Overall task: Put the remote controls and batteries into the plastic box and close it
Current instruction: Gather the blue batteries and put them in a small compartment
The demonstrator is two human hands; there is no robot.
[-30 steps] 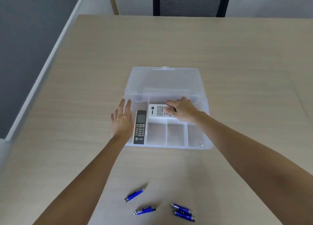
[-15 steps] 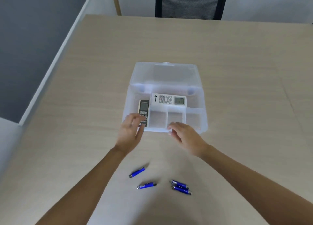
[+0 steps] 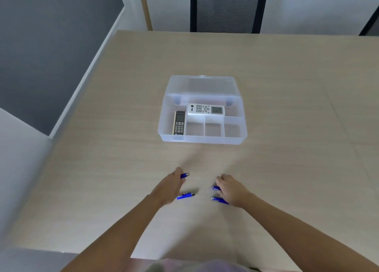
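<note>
Both hands have pulled back from the plastic box (image 3: 202, 137), remotes left inside it. Left hand (image 3: 169, 186) closes around one blue battery (image 3: 184, 175); right hand (image 3: 230, 189) covers two more; its grip I cannot tell. A fourth battery (image 3: 185, 196) lies on the tabletop (image 3: 287, 169). Lid open.

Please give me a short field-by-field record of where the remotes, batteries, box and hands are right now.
box: plastic box, lid open, on table
white remote: back compartment, lying crosswise
dark remote: left compartment, lengthwise
small front compartments: empty
batteries: four blue, all outside the box
left hand: on a battery; grip unclear
right hand: over two batteries; grip unclear
</note>
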